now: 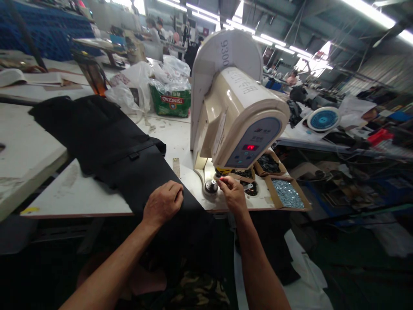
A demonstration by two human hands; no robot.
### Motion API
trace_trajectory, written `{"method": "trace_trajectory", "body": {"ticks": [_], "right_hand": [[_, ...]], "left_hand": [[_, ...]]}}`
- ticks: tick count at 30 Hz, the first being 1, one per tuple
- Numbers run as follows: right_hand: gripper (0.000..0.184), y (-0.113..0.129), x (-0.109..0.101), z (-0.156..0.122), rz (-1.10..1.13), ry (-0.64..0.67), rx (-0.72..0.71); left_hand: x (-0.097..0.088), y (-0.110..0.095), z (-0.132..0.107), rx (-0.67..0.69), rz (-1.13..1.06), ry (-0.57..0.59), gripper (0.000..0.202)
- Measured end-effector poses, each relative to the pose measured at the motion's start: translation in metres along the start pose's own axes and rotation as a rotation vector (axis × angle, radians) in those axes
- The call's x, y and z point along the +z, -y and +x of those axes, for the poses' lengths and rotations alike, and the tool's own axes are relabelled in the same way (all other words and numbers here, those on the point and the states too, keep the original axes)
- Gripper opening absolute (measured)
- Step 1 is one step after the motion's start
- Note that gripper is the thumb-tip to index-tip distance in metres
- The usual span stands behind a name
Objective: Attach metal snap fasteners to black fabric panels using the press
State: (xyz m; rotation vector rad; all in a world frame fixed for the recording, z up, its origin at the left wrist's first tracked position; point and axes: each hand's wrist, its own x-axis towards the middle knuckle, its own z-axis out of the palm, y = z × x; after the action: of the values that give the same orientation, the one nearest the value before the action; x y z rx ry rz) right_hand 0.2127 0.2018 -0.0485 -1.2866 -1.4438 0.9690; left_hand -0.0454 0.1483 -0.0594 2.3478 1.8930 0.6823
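Observation:
My left hand (164,201) is closed, knuckles up, pressing on a long black garment (106,142) that runs across the white table (74,196) and hangs over its front edge. My right hand (231,193) pinches something small at the round metal die (211,186) under the head of a cream press machine (238,112); what the fingertips hold is too small to make out. A red display glows on the machine's front panel.
Cardboard trays of small metal parts (287,193) and dark parts (269,163) sit right of the machine. White plastic bags and a green package (171,101) lie behind. A small fan (323,119) and cluttered benches stand to the right; other people work far back.

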Motion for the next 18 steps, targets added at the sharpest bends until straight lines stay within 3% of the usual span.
{"method": "trace_trajectory", "body": {"ticks": [5,12,18], "right_hand": [[0.033,-0.005,-0.004,0.012,0.058,0.127,0.115],[0.031,-0.007,0.000,0.017,0.158,0.102,0.227],[0.031,-0.006,0.002,0.016,0.155,0.091,0.217]], "left_hand": [[0.002,0.001,0.000,-0.005,-0.009,0.003,0.014],[0.002,0.002,-0.001,-0.009,-0.019,0.000,0.015],[0.001,0.001,-0.001,-0.012,-0.011,-0.002,0.014]]}}
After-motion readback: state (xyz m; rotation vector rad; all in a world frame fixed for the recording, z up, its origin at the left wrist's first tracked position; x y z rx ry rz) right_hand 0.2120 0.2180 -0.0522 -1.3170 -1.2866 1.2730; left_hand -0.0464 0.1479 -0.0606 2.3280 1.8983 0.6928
